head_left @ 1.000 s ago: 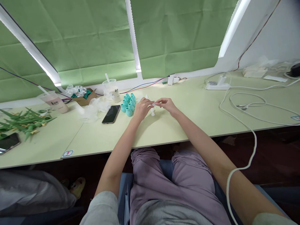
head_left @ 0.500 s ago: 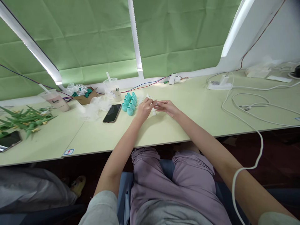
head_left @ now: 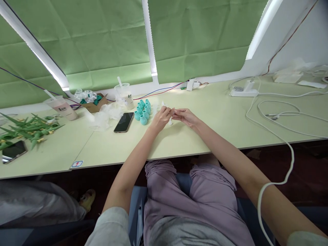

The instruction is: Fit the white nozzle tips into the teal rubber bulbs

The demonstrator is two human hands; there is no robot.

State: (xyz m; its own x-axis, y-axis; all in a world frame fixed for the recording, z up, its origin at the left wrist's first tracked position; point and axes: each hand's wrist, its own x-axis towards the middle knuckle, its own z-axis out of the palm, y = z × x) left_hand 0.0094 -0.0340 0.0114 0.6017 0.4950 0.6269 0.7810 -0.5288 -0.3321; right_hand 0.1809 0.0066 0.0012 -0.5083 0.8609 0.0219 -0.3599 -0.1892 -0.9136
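Observation:
Over the pale table [head_left: 184, 140], my left hand [head_left: 163, 117] and my right hand [head_left: 186, 117] meet at the fingertips. Both are closed in a pinch around something small that I cannot make out; the fingers cover most of it. Small white pieces [head_left: 170, 122] lie on the table just under and behind my hands. To the left of my left hand stand several turquoise, vase-shaped pieces [head_left: 143, 119] in a cluster. A dark phone [head_left: 124, 122] lies flat beside them.
Crumpled clear plastic [head_left: 104, 118], an open cardboard box [head_left: 95, 106] and two drink cups [head_left: 126, 97] [head_left: 63, 108] stand at the back left. Green plant-like pieces [head_left: 33, 131] and another phone [head_left: 14, 152] lie far left. A power strip [head_left: 244, 92] and white cables [head_left: 279, 114] occupy the right.
The whole view has shifted slightly. My hands stay together at the same spot over the table, with the right fingers drawn a little closer together.

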